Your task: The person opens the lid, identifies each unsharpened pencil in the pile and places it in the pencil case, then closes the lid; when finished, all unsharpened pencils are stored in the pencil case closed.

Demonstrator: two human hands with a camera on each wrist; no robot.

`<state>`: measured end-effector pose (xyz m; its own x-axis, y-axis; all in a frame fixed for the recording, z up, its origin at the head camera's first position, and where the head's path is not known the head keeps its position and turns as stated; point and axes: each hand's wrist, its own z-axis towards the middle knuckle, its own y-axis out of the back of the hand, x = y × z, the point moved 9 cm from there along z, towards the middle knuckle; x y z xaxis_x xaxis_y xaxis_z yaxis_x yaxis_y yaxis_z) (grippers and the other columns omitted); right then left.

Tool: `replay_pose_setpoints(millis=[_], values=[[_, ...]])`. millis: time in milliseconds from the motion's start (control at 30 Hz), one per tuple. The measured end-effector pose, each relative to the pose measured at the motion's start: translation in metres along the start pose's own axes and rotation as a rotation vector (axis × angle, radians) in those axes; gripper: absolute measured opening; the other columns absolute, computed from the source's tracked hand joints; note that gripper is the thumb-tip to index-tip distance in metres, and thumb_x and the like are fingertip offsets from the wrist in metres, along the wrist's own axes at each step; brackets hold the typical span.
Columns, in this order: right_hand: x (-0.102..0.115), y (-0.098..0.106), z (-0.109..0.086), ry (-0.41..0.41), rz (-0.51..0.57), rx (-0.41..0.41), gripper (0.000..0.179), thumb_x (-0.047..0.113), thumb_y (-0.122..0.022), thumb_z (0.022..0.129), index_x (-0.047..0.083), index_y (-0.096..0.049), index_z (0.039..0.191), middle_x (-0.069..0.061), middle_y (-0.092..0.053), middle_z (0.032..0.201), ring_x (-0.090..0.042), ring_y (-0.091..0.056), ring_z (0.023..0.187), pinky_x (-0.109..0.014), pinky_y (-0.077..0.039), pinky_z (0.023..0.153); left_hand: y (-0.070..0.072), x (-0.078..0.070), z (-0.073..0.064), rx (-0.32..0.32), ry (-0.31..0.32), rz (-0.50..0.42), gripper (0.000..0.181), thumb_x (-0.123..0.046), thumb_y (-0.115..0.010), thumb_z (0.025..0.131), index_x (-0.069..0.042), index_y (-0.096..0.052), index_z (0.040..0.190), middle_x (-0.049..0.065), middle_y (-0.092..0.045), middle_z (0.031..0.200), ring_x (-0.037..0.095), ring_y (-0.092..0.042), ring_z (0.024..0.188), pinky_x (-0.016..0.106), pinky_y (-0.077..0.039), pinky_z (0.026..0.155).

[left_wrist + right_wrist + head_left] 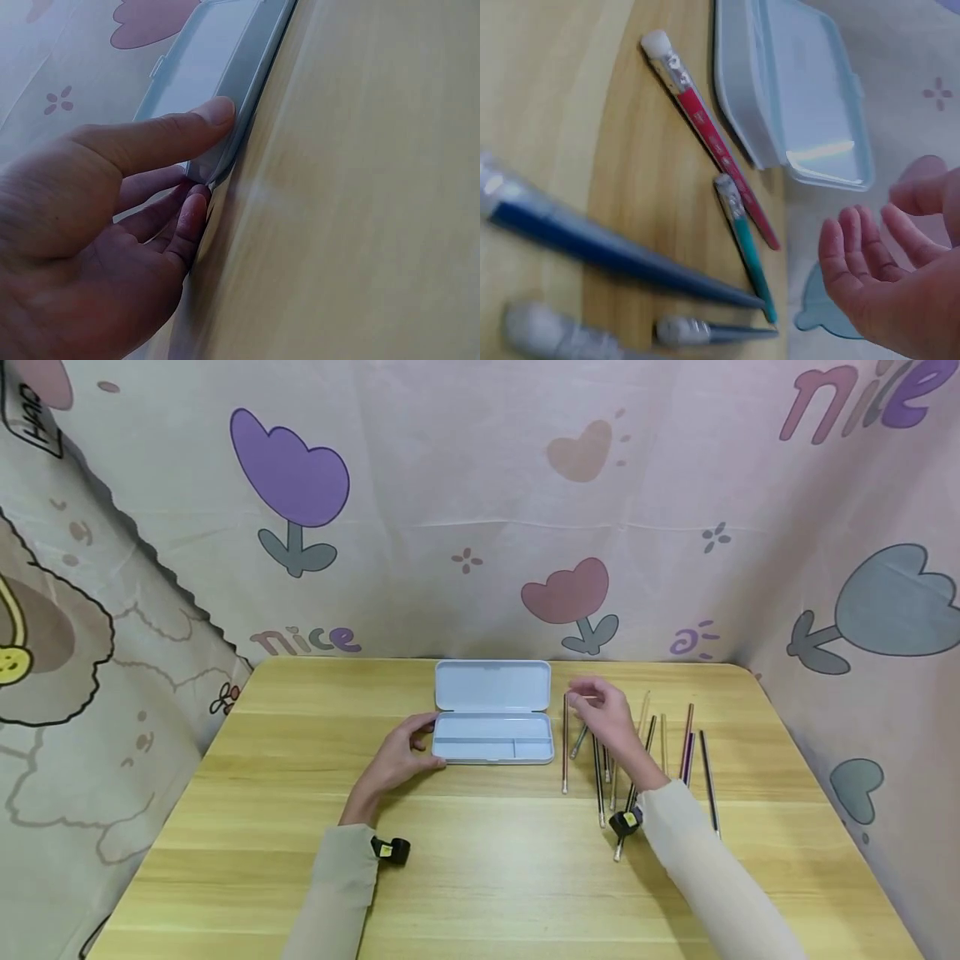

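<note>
Thumb [169,139] and fingers of the left hand [396,762] grip the near left corner of a pale blue pencil case [480,727], the thumb lying over its rim and the other fingers bent against its end. From those fingertips the case stretches rightward on the wooden table [480,868], its lid [492,686] opened out on the far side. Inside, one long compartment lies beyond a divided front row.

Fingers of the right hand [611,718] are loosely bent and hold nothing, raised just beyond the case's right end. Between these fingertips and the case lies a red pencil [565,743], apart from the hand, its white eraser end toward the person. Just nearer than the fingers is a green pencil [746,240]. Dark pencils [598,781] lie below the palm and wrist, and more pencils [687,752] fan out to the right of the fingers.
</note>
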<state>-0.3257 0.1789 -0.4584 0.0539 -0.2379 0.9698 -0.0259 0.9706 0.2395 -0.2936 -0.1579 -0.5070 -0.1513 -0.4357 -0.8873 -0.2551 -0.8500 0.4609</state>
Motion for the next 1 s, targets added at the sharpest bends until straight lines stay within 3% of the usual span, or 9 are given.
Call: replay_pose_setpoints(millis=[267,533,767,1000], values=[[-0.001,0.022,-0.030,0.018,-0.282,-0.029,0.030,0.015,-0.064,0.100,-0.003,-0.066,0.124,-0.017,-0.067,0.119,-0.033,-0.066,0.103,-0.026,-0.055,0.077,-0.004,0.001,0.002,0.000,-0.027,-0.043,0.081,-0.003,-0.088,0.078,0.002,-0.049,0.149,0.022,-0.055,0.141,0.037,-0.054,0.114,0.049,-0.047,0.095],[-0.017,0.044,-0.063,-0.026,-0.282,-0.033,0.029,0.011,-0.067,0.099,-0.005,-0.065,0.123,-0.021,-0.067,0.113,-0.036,-0.067,0.097,-0.034,-0.060,0.071,-0.005,-0.003,0.003,0.005,-0.019,-0.039,0.081,-0.003,-0.088,0.078,0.000,-0.049,0.149,0.021,-0.056,0.140,0.035,-0.054,0.111,0.045,-0.047,0.094],[-0.029,0.060,-0.086,-0.025,-0.344,-0.048,0.026,0.011,-0.070,0.097,-0.003,-0.067,0.120,-0.018,-0.069,0.108,-0.030,-0.068,0.089,-0.028,-0.058,0.067,-0.004,-0.006,0.003,0.008,-0.047,-0.032,0.081,-0.002,-0.088,0.078,0.002,-0.048,0.149,0.021,-0.055,0.141,0.036,-0.054,0.116,0.044,-0.047,0.094],[-0.026,0.077,-0.102,0.012,-0.465,-0.102,0.023,0.011,-0.071,0.096,0.000,-0.069,0.116,-0.013,-0.071,0.102,-0.025,-0.068,0.087,-0.024,-0.054,0.066,0.000,-0.002,0.002,-0.004,-0.036,0.004,0.081,-0.005,-0.088,0.079,-0.001,-0.048,0.150,0.019,-0.054,0.142,0.031,-0.053,0.114,0.034,-0.048,0.091]])
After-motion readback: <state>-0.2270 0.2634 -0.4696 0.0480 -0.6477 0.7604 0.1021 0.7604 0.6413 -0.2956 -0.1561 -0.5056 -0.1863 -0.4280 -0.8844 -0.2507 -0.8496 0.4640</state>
